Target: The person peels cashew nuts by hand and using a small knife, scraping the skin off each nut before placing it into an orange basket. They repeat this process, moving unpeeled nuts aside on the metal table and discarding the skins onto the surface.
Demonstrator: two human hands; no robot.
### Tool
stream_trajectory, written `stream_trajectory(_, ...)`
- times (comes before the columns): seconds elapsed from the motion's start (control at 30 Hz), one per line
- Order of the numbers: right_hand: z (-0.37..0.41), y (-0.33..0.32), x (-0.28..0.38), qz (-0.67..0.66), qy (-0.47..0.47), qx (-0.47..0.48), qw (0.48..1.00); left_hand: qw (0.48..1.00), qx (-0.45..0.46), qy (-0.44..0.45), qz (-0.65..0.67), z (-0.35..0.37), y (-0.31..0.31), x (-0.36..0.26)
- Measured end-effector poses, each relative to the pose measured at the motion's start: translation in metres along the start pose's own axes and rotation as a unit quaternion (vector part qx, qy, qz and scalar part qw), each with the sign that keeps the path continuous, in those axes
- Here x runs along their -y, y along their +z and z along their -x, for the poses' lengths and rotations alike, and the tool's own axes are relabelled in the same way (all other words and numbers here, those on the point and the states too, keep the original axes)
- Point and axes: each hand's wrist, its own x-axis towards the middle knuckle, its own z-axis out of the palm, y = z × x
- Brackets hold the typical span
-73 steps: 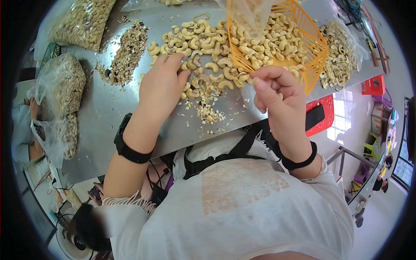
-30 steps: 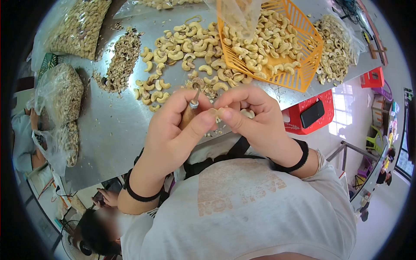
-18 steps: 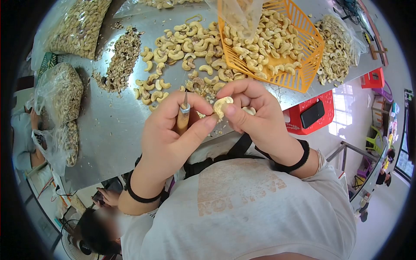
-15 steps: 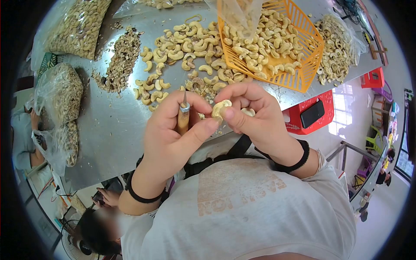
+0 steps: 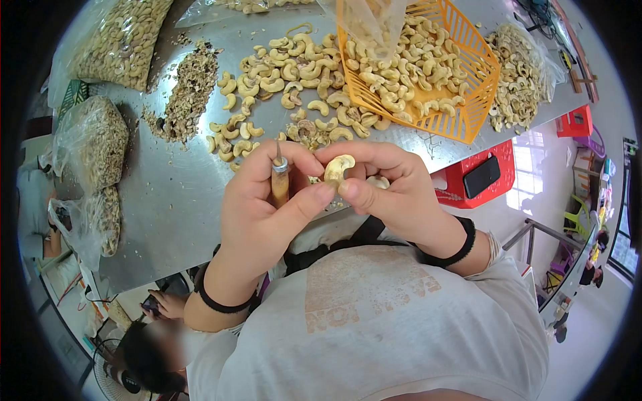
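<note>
My left hand wraps round a small knife with a wooden handle, its pointed blade up; its thumb and index fingertips also touch a cashew. That pale curved cashew is pinched by my right hand between thumb and index finger. A second pale piece sits against the curled fingers of my right hand. Just beyond my hands, loose cashews are spread on the metal table. An orange basket of cashews stands to their right.
Brown crumbs lie on the left of the table, near bags of cashews and of scraps. A pale pile is at the far right. A phone rests on a red stool. Another person is at lower left.
Both hands have shifted slightly, the right one a little to the left. The pinched cashew has turned more upright between the fingertips.
</note>
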Motion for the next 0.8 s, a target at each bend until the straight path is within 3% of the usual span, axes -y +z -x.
stream_trajectory(0.27,-0.005,-0.011,0.007,0.03,-0.039,-0.093,0.994,0.999,-0.009,-0.006,-0.044,0.001,-0.007,0.001)
stream_trajectory(0.37,-0.007,-0.013,0.008,-0.026,-0.025,-0.075,0.997,0.999,-0.017,-0.004,-0.032,0.001,-0.006,0.0)
stream_trajectory(0.43,-0.007,-0.016,0.005,-0.203,0.047,0.014,0.978,0.999,-0.021,-0.024,0.009,0.002,-0.006,-0.001)
stream_trajectory(0.53,-0.007,-0.018,0.004,-0.269,0.062,0.075,0.958,0.999,-0.029,-0.023,0.002,0.002,-0.007,0.0)
stream_trajectory(0.77,-0.007,-0.021,0.0,-0.318,0.085,0.106,0.938,0.999,-0.029,-0.006,-0.02,0.002,-0.006,0.004)
stream_trajectory(0.8,-0.007,-0.023,0.003,-0.289,0.052,0.053,0.955,0.998,-0.031,0.015,-0.046,0.001,-0.006,0.005)
